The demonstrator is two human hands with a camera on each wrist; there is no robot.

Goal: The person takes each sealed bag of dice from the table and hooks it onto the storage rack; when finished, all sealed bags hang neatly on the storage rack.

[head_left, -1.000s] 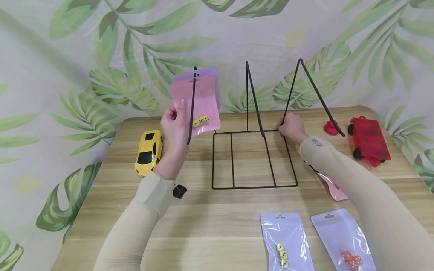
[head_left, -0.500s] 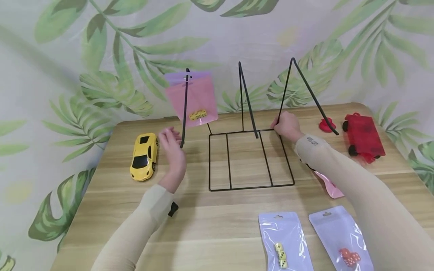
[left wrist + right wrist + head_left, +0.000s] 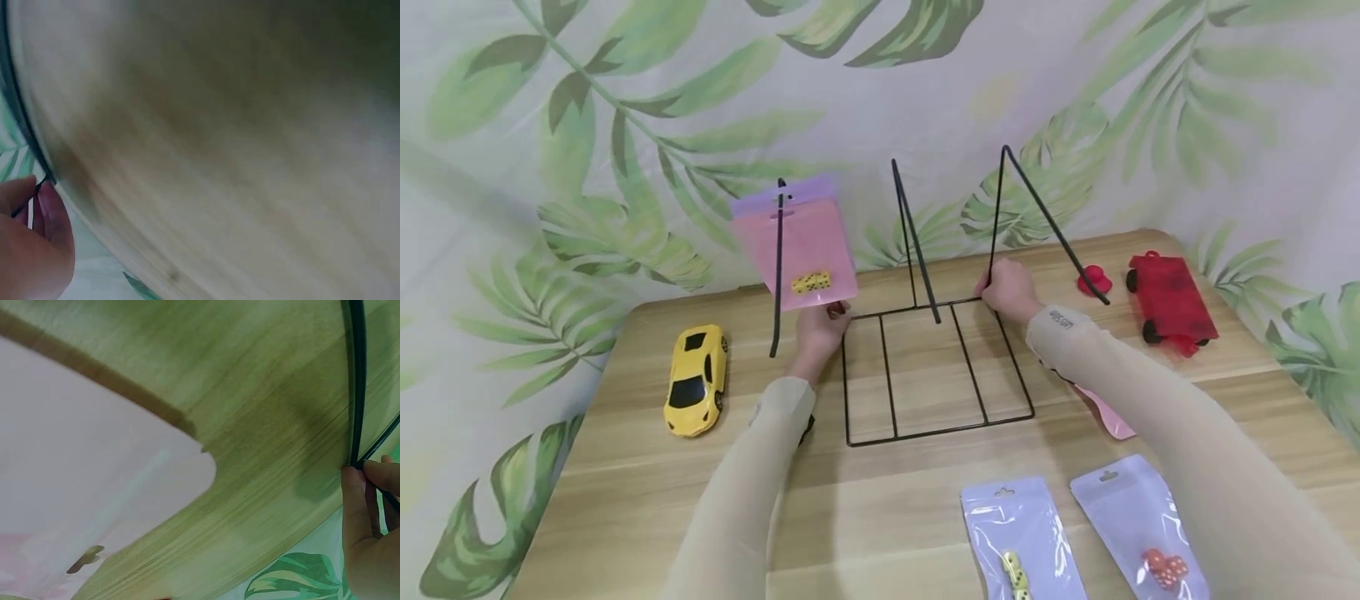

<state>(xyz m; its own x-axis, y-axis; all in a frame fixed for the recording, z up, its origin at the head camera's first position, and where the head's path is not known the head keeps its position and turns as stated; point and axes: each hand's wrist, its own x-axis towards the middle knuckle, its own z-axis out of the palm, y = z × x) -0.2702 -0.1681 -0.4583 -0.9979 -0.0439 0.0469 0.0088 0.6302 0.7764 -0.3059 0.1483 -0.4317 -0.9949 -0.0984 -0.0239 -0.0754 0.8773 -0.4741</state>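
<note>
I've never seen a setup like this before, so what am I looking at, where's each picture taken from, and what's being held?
There's no machine here: these are a person's two bare hands. The large picture comes from a camera worn on the head; the two smaller ones come from cameras on each wrist. The left hand and right hand pinch a black wire rack near its back corners. A pink packet containing yellow dice hangs on the rack's left arm, with lilac showing behind its top. On the wooden table, a yellow toy car sits to the left, and a red toy vehicle and a small red piece to the right. Nearest the person lie a lilac bag with yellow dice and another lilac bag with reddish dice.
</note>
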